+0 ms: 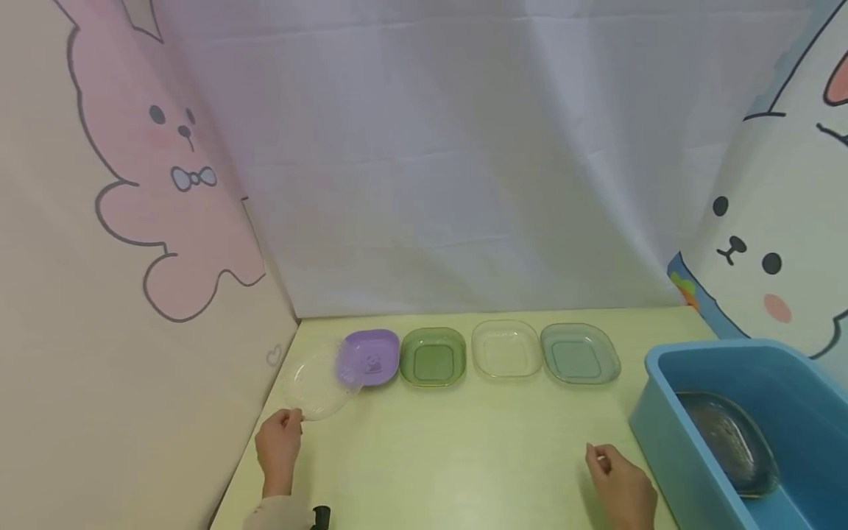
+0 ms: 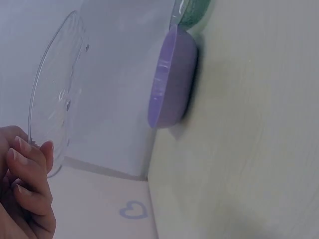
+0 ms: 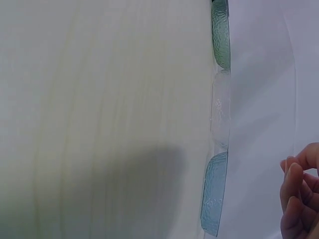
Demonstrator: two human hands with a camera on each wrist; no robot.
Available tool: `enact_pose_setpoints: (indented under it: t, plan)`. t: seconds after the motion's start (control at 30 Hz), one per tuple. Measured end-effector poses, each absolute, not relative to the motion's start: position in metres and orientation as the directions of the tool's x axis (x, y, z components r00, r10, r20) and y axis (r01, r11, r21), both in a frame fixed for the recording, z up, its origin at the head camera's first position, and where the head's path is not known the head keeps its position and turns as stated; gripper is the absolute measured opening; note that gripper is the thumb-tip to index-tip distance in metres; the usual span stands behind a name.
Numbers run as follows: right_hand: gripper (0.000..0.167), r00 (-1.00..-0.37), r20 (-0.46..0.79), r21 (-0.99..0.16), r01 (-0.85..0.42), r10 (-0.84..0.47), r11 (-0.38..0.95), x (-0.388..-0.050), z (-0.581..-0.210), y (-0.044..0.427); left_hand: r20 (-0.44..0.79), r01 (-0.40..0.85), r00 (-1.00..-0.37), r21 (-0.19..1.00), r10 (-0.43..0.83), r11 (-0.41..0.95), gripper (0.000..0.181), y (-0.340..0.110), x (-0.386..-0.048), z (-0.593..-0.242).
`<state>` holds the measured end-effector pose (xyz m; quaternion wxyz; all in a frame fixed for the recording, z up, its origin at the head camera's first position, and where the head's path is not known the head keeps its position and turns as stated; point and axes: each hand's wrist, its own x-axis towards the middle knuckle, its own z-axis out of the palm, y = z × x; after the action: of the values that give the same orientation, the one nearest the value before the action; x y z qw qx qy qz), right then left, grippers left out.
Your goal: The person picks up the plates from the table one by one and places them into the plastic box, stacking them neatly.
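My left hand (image 1: 278, 447) pinches the near rim of a clear round plate (image 1: 318, 386) between thumb and fingers. In the left wrist view that clear plate (image 2: 57, 84) is tilted and held up off the table, apart from the purple dish (image 2: 174, 82). From the head view its right edge overlaps the purple dish (image 1: 371, 357). Over the right part of the table, my right hand (image 1: 621, 486) hovers with loosely curled fingers and nothing visible in them. To the right of the purple dish stand a green dish (image 1: 433, 357), a clear dish (image 1: 506, 350) and a bluish glass dish (image 1: 580, 354), in a row.
A large blue plastic bin (image 1: 689, 442) takes up the right side, close to my right hand. A dark glass dish (image 1: 729, 442) leans inside it. White cloth (image 1: 464, 162) hangs behind the pale yellow table (image 1: 464, 456), and printed panels flank both sides.
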<state>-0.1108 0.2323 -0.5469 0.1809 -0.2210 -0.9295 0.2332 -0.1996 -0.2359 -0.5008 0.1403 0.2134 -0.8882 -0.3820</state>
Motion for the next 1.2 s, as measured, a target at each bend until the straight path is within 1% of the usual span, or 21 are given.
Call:
enact_pose_setpoints:
  t: [0.13,0.23,0.33,0.5,0.57,0.67,0.77,0.8,0.9,1.1,1.2]
  plan:
    - [0.017,-0.825,0.268,-0.518,0.313,0.498,0.796,-0.109,-0.549,0.237,0.050,-0.253,-0.901,0.744,-0.431,0.618,0.026,-0.220,-0.190,-0.500]
    - [0.017,-0.821,0.285,-0.533,0.293,0.495,0.793,-0.109,-0.556,0.242,0.050,-0.229,-0.918,0.742,-0.393,0.630,0.024,-0.210,-0.185,-0.503]
    - [0.017,-0.811,0.283,-0.497,0.333,0.512,0.802,-0.114,-0.580,0.251,0.059,-0.204,-0.930,0.739,-0.363,0.642,0.023,-0.201,-0.183,-0.507]
    - [0.018,-0.790,0.288,-0.468,0.376,0.540,0.800,-0.126,-0.623,0.265,0.078,-0.174,-0.939,0.731,-0.334,0.660,0.021,-0.182,-0.181,-0.517]
    - [0.017,-0.794,0.276,-0.490,0.369,0.542,0.789,-0.127,-0.627,0.268,0.090,-0.150,-0.946,0.729,-0.311,0.668,0.021,-0.172,-0.180,-0.519]
    - [0.017,-0.784,0.309,-0.474,0.364,0.538,0.802,-0.127,-0.628,0.269,0.101,-0.122,-0.956,0.718,-0.275,0.686,0.021,-0.154,-0.176,-0.518]
    - [0.017,-0.801,0.302,-0.511,0.322,0.516,0.797,-0.118,-0.590,0.256,0.112,-0.107,-0.959,0.703,-0.259,0.703,0.021,-0.137,-0.170,-0.518]
    - [0.017,-0.798,0.313,-0.510,0.316,0.515,0.800,-0.116,-0.580,0.252,0.114,-0.103,-0.961,0.702,-0.253,0.705,0.022,-0.132,-0.168,-0.517]
    - [0.015,-0.819,0.250,-0.544,0.323,0.517,0.774,-0.108,-0.545,0.240,0.128,-0.070,-0.967,0.701,-0.222,0.710,0.022,-0.118,-0.163,-0.517]
    - [0.016,-0.820,0.250,-0.554,0.316,0.516,0.770,-0.106,-0.542,0.242,0.193,0.057,-0.975,0.695,-0.110,0.717,0.024,-0.093,-0.153,-0.508]
    - [0.016,-0.824,0.250,-0.560,0.306,0.509,0.770,-0.105,-0.539,0.244,0.216,0.099,-0.973,0.700,-0.077,0.707,0.025,-0.082,-0.150,-0.504]
